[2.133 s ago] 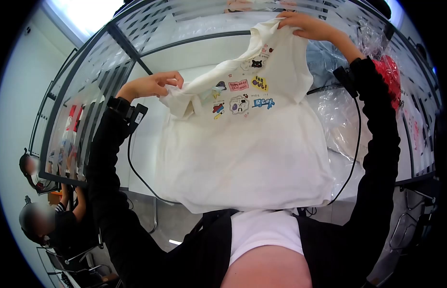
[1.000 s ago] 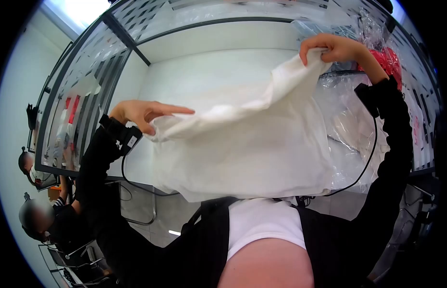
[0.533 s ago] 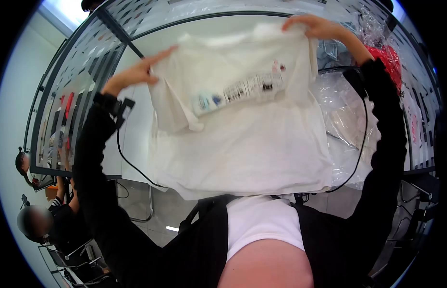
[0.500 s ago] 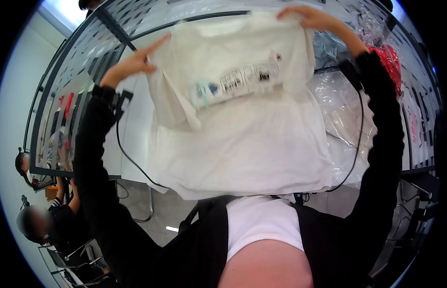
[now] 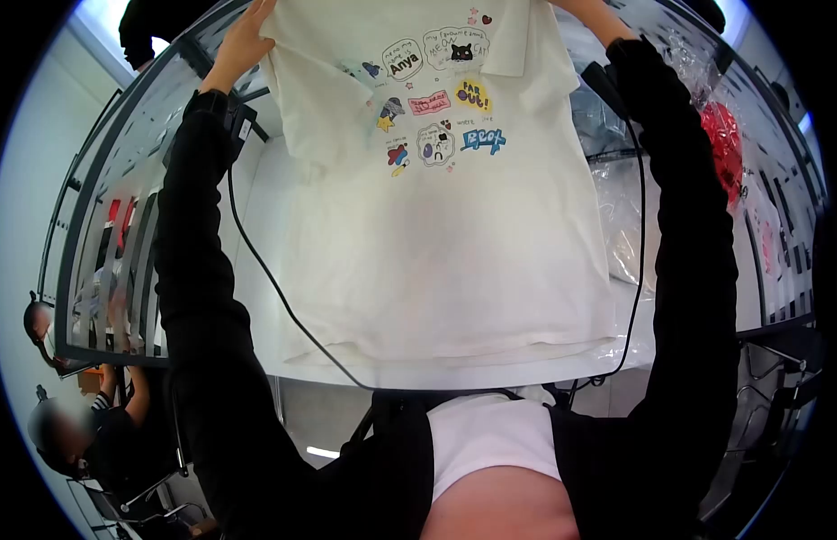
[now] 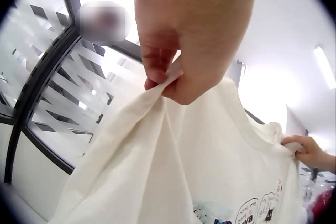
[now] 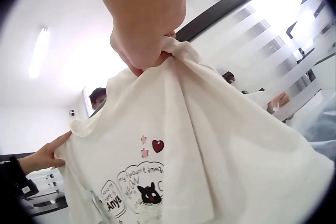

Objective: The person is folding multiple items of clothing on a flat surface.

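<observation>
A cream T-shirt (image 5: 445,234) with colourful printed drawings on its chest hangs raised at the far side, its lower part over the white table. In the left wrist view my left hand (image 6: 194,35) pinches the shirt (image 6: 210,145) near one shoulder, thumb against fingers. My right hand (image 7: 144,35) grips the other shoulder of the shirt (image 7: 131,113) in the right wrist view. In the head view the left hand (image 5: 243,45) is at the top edge, and the right hand's fingers are cut off by the frame.
Clear plastic bags (image 5: 621,216) lie on the table's right side, with folded denim (image 5: 598,117) and a red item (image 5: 722,153) behind. Striped glass partitions (image 5: 121,243) surround the table. Black cables run from both wrists. Other people are at the left.
Both hands have moved up and away from the body, lifting the shirt's top. The front, which was folded over and blurred, now hangs flatter with its prints facing the head camera.
</observation>
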Demonstrator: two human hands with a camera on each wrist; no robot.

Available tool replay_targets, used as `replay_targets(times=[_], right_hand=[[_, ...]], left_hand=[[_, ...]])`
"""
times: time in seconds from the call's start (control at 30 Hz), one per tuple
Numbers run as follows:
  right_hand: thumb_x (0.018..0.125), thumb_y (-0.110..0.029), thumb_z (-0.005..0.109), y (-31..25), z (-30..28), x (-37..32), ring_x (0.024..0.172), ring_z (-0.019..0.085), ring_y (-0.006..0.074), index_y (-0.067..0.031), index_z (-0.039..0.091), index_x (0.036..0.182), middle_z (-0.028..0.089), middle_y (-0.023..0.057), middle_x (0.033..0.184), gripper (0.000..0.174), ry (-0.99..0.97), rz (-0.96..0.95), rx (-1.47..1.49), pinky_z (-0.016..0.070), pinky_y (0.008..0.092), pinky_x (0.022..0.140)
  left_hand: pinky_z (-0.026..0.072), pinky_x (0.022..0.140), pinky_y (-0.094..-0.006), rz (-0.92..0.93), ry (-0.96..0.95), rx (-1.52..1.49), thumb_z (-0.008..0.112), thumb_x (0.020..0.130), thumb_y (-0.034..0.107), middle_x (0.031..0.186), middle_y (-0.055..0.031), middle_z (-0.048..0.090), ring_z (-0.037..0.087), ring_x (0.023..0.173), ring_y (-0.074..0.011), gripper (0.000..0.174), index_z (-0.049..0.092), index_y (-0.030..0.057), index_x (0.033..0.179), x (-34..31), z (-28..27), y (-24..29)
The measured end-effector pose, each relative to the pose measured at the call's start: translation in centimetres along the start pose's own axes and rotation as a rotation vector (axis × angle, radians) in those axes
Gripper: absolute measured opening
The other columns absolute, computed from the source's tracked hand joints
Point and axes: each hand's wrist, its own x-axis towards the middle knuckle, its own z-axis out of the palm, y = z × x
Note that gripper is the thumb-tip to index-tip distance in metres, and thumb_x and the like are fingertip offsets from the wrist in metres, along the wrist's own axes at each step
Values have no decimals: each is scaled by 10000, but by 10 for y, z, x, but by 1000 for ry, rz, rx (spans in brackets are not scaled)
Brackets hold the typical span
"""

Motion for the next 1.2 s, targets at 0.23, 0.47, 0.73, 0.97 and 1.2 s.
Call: replay_targets(times=[0.23, 0.47, 0.73, 0.97, 1.2], right_hand=[[768, -69, 545, -107, -90, -38, 889, 569, 252, -26, 538, 1074, 587, 131, 970, 309, -169, -35, 15, 449, 311, 762], [773, -98, 584, -223, -118, -163, 701, 522, 161, -89, 525, 1126, 541, 40, 1083, 358, -554, -45, 341, 426, 254, 509], [742, -78, 566, -267, -110, -231, 965, 490, 223, 25, 580, 838, 454, 78, 1237, 141, -626, -184, 341, 402, 322, 765], [760, -41, 520, -253, -111, -226, 1075, 454, 218, 31, 581, 853, 431, 70, 1273, 132, -807, 8, 323, 377, 344, 846], [656, 30, 591, -253, -170, -200, 1111, 453, 290, 27, 517, 792, 428, 81, 1286, 155, -618, 169, 371, 396, 365, 882]], left_hand=[[510, 658, -238, 147, -24, 126, 463, 701, -73, 1344, -47, 375, 581, 888, -196, 768, 259, 262, 1362, -67, -19, 17], [476, 680, -229, 287, -691, -97, 484, 757, -17, 1256, 56, 462, 559, 791, -128, 526, 450, 161, 1251, -205, -37, 140], [323, 985, -381, 367, -740, -87, 521, 687, -46, 1346, 1, 354, 381, 1193, -211, 428, 548, 82, 1094, -263, -9, 170], [304, 990, -365, -56, -669, -558, 514, 701, -61, 1361, -113, 331, 323, 1252, -274, 178, 540, -5, 869, -242, -6, 167], [235, 1018, -430, -47, -469, -381, 554, 669, -42, 1325, -120, 387, 317, 1250, -315, 202, 509, -22, 865, -235, -65, 181]])
